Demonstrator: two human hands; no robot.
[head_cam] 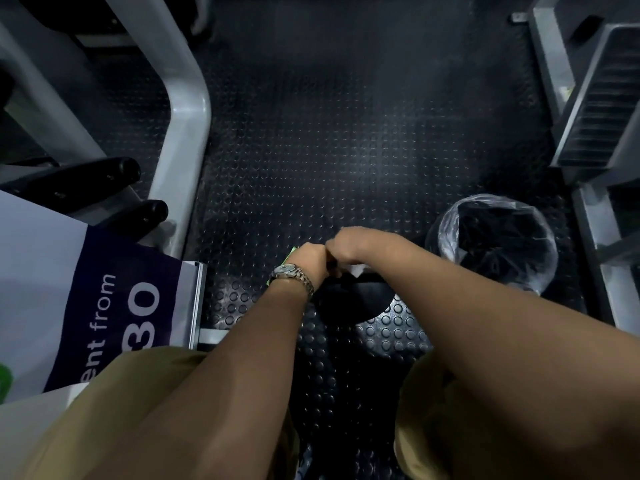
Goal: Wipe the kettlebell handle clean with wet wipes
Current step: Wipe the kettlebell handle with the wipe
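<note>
In the head view, the only one there is, both forearms run up from the bottom corners and meet just below mid-frame, right over the kettlebell [349, 303], whose dark round body sits on the studded floor [346, 150] directly under the wrists. A short dark piece of its handle [333, 265] shows in the gap between the two hands, so the bar seems to run left to right across the frame, in line with both sets of knuckles. The right hand [353, 244] is curled knuckles-up on top of it, and a white corner of wet wipe [356, 270] shows beneath, so it appears to grip the wipe against the bar. The left hand [310, 259] (the one with the wristwatch [291, 273]) is balled up at the bar's left end, touching the right hand. Its fingers are hidden, so I cannot tell whether it holds the handle or nothing. The right hand is already on the bar, and I judge the next stroke to be a slide along that left-right line. A green packet [290, 256] shows just behind the left hand, and a lined bin [446, 233] stands to the right.
</note>
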